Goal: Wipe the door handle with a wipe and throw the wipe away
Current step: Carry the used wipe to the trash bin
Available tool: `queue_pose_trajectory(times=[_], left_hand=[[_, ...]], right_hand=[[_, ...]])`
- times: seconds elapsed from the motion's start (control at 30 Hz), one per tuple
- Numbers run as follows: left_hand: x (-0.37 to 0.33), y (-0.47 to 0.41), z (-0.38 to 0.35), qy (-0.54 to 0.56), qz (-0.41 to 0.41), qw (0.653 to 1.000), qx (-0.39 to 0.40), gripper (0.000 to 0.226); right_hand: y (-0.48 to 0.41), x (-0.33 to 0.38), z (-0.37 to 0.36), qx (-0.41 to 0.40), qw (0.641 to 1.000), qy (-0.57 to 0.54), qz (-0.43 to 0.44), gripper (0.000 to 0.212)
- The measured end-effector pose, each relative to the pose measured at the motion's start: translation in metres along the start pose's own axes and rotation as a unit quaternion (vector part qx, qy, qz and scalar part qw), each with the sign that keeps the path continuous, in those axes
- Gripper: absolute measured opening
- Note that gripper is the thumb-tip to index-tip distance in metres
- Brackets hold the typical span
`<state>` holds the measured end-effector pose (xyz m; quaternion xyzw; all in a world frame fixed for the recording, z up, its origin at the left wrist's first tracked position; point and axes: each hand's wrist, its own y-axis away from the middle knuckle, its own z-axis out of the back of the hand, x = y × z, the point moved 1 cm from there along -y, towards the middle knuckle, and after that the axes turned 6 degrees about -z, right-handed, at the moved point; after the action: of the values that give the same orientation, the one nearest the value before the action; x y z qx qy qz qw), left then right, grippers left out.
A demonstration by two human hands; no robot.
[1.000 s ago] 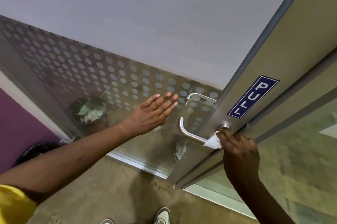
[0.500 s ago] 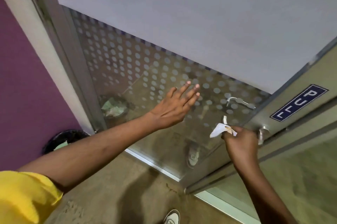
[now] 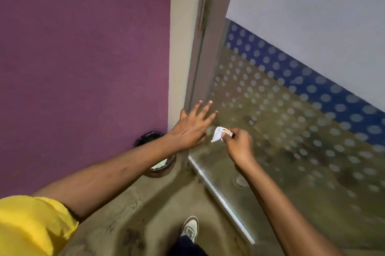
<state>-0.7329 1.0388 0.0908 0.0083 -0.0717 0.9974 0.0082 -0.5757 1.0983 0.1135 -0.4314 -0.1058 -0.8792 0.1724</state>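
The crumpled wipe (image 3: 217, 134) is pinched in the right hand (image 3: 237, 145), up by the door glass (image 3: 281, 130). The bin (image 3: 160, 164), probably, sits lower left, under the empty, splayed left hand (image 3: 191, 128), which is nearer.

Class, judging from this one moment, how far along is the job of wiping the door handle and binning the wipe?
Done: cannot be confirmed, since no handle is in view. In hand: the right hand pinches the crumpled wipe near the glass door; the left hand is open. Left: dropping the wipe into the bin by the purple wall.
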Motion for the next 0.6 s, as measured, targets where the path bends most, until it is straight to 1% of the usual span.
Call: queue_pose_trajectory(times=[0.03, 0.1, 0.13, 0.2, 0.23, 0.3, 0.4, 0.47, 0.53, 0.6], left_hand=[[0.022, 0.006, -0.009, 0.007, 0.034, 0.999, 0.019, 0.084], [0.062, 0.015, -0.030, 0.031, 0.081, 0.995, 0.054, 0.084], [0.080, 0.018, -0.042, 0.041, 0.100, 0.991, 0.073, 0.084], [0.127, 0.022, -0.073, 0.052, 0.149, 0.981, 0.113, 0.087], [0.149, 0.023, -0.090, 0.057, 0.176, 0.974, 0.132, 0.089], [0.186, 0.025, -0.122, 0.057, 0.214, 0.961, 0.167, 0.094], [0.226, 0.028, -0.170, 0.066, 0.236, 0.944, 0.223, 0.095], [0.247, 0.030, -0.205, 0.091, 0.251, 0.932, 0.244, 0.093], [0.257, 0.033, -0.231, 0.103, 0.252, 0.927, 0.257, 0.089], [0.263, 0.036, -0.259, 0.079, 0.232, 0.927, 0.284, 0.086]], right_hand=[[-0.018, 0.008, -0.026, 0.014, 1.000, 0.018, 0.014, 0.013], [-0.050, 0.019, -0.076, 0.040, 0.998, 0.052, 0.022, 0.010], [-0.064, 0.021, -0.099, 0.051, 0.996, 0.071, 0.015, 0.011], [-0.098, 0.022, -0.153, 0.073, 0.991, 0.111, 0.001, 0.021], [-0.114, 0.020, -0.179, 0.092, 0.989, 0.117, -0.002, 0.026], [-0.139, 0.012, -0.224, 0.135, 0.985, 0.108, -0.002, 0.028], [-0.165, -0.008, -0.285, 0.182, 0.978, 0.104, -0.002, 0.021], [-0.181, -0.026, -0.329, 0.222, 0.965, 0.140, -0.007, 0.019], [-0.191, -0.043, -0.358, 0.232, 0.955, 0.183, -0.009, 0.024], [-0.202, -0.060, -0.385, 0.245, 0.951, 0.186, -0.039, 0.029]])
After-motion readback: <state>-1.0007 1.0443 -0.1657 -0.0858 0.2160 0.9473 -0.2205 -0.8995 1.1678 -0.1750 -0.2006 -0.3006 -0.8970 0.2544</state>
